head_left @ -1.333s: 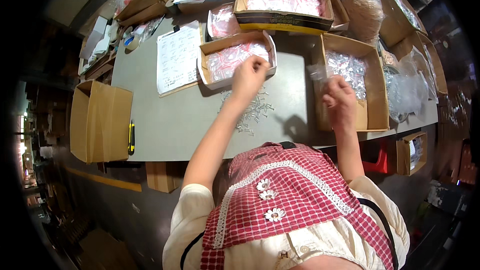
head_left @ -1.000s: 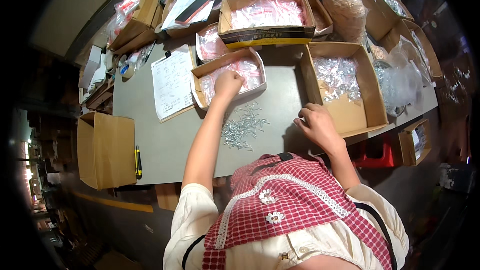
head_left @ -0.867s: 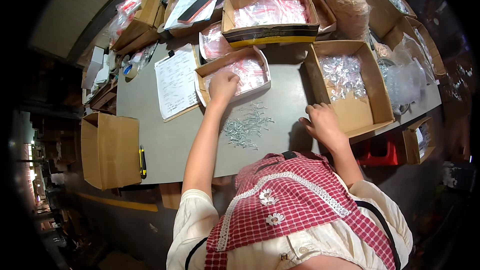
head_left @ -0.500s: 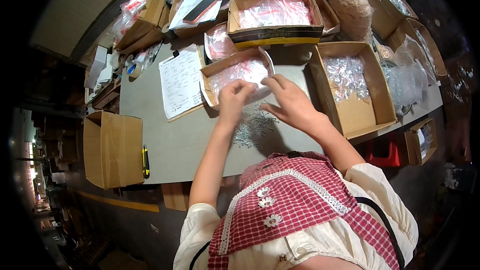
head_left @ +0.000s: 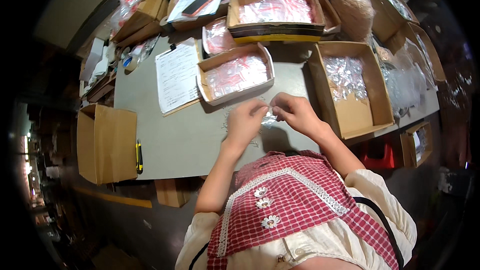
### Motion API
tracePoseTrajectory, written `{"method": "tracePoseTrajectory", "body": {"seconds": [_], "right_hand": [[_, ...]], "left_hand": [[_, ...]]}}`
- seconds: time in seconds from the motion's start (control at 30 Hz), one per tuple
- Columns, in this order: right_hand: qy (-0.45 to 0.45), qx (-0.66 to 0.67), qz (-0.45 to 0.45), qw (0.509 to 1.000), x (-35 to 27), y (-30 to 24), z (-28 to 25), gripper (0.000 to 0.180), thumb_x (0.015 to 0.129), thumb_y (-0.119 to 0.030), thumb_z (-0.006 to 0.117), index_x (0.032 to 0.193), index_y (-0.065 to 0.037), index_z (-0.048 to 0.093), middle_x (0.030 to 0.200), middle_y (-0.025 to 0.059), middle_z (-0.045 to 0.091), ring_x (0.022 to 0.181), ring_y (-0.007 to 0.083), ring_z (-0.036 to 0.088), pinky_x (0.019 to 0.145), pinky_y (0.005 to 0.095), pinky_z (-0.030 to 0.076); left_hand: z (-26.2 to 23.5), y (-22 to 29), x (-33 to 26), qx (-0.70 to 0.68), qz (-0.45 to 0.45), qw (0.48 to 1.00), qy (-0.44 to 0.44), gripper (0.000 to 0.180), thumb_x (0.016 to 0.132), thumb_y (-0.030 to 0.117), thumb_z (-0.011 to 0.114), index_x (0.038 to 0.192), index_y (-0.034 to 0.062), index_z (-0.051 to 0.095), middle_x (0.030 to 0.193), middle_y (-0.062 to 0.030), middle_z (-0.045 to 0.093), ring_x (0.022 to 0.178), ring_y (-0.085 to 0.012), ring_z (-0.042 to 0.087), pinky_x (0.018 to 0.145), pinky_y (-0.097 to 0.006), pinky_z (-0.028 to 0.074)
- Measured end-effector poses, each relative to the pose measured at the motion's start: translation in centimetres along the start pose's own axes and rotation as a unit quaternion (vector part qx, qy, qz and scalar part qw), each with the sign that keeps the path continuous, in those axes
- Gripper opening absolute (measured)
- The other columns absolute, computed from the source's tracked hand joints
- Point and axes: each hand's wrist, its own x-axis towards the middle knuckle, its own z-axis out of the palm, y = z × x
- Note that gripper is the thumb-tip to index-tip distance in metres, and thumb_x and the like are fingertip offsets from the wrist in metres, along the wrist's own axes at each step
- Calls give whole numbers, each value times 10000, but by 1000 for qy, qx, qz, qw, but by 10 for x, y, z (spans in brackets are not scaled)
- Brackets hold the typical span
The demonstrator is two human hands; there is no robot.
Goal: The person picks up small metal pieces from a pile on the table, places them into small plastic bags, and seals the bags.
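Note:
My left hand [head_left: 246, 121] and my right hand [head_left: 297, 113] meet above the table in front of my apron, fingertips pinched close together. A small clear plastic bag [head_left: 269, 119] hangs between them, its top edge in the fingers of both. What lies inside the bag is too small to make out. Below my left hand lies a loose pile of small metal screws [head_left: 254, 143], mostly covered by that hand. Just beyond, a small open carton [head_left: 236, 95] holds several flat clear bags with red strips.
To the right stands a larger carton [head_left: 356, 131] part filled with small bags. A black-and-yellow box [head_left: 277, 36] of bags sits at the back. Left are a clipboard with a written sheet [head_left: 176, 77], an empty-looking carton [head_left: 107, 145] and a yellow-black utility knife [head_left: 139, 156].
Both hands have drawn back from the small carton toward my body, over the screws. A small clear bag now shows between them, and the carton's contents are uncovered.

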Motion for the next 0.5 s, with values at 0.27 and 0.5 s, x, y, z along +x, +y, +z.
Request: {"method": "tracePoseTrajectory", "body": {"seconds": [0.27,0.5], "right_hand": [[-116,64,99,986,-17,8,-16,115,896,-124,676,897,-10,662,710,47,671,637,109,659,560,271,501],[-97,115,103,983,-28,17,-2,251,807,-198,778,739,-34,602,627,5,584,542,83,522,501,273,405]], "left_hand": [[11,-7,-14,50,42,998,-8,127,866,135,716,925,25,736,828,-80,722,742,-147,673,688,-280,521],[21,-14,-25,-38,10,998,-44,162,846,140,709,955,23,727,889,-136,716,773,-226,694,693,-328,528]]}}
